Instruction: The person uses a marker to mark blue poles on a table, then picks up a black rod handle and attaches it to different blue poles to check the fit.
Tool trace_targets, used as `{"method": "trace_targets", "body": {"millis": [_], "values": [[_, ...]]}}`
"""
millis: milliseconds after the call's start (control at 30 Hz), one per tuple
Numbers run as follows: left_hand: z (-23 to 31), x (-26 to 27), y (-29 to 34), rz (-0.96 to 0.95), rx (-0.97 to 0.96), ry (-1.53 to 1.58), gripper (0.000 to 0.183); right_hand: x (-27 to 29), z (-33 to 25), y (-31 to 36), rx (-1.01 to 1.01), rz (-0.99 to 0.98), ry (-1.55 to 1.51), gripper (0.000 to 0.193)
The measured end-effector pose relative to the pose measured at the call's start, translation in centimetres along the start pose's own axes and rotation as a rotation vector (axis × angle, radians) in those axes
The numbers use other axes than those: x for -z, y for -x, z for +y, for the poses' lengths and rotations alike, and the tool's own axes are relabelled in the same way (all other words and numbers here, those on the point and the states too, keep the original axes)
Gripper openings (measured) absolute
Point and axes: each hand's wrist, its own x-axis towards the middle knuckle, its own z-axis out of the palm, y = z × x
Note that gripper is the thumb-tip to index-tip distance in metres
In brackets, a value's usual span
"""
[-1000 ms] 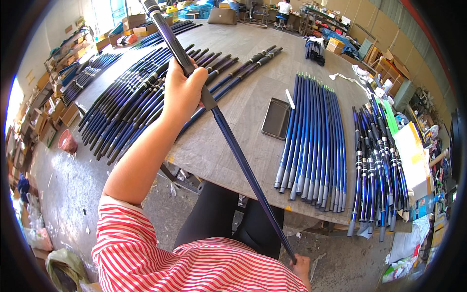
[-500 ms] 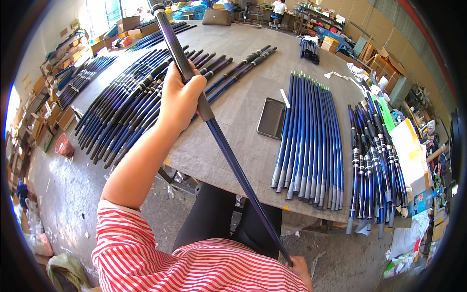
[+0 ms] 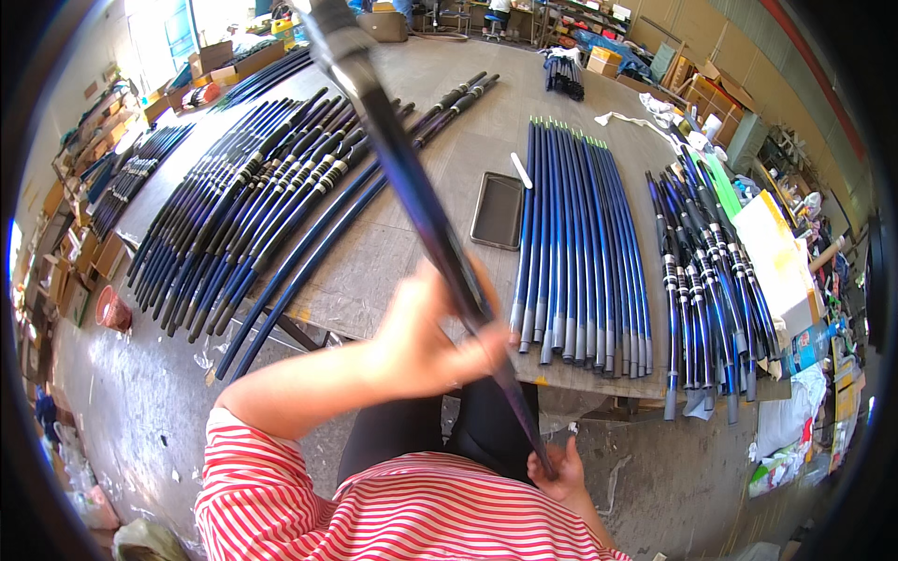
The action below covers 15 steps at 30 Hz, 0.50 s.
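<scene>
A dark blue-black fishing rod [image 3: 409, 178] slants across the view from the upper left down to my lap, its upper part blurred and close. Partway down it, my left hand [image 3: 435, 327] is wrapped round the shaft, its fingers smeared by motion. My right hand [image 3: 563, 472] holds the rod's lower end near my right thigh, thumb raised. Beyond the left hand, a row of dark fishing rods [image 3: 248, 210] lies on the grey table [image 3: 421, 224]. Blue rod sections [image 3: 580, 252] with grey ends and light green tips lie side by side to the right.
A black tray [image 3: 497, 211] and a white stick [image 3: 521, 170] lie beside the blue sections. More rods with reel seats [image 3: 706, 290] are piled at the right edge. A red bucket [image 3: 113, 309] stands on the floor at left. Cardboard boxes [image 3: 606, 62] sit farther back.
My left hand has moved down the rod toward me. The right hand has risen slightly with the lower end. The rod's upper part looks nearer, and the view has shifted a little.
</scene>
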Motion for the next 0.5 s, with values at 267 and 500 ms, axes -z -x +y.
{"method": "trace_targets", "body": {"millis": [267,500], "values": [[-1.3,-5.7,5.0,-0.344,0.48,0.448,0.042,-3.9,-1.0,-2.3,0.201,-0.162,0.525,0.069],[-4.9,-2.9,4.4,-0.032,0.313,0.612,0.057,-4.5,-2.3,2.2,0.314,0.085,0.895,0.059]]}}
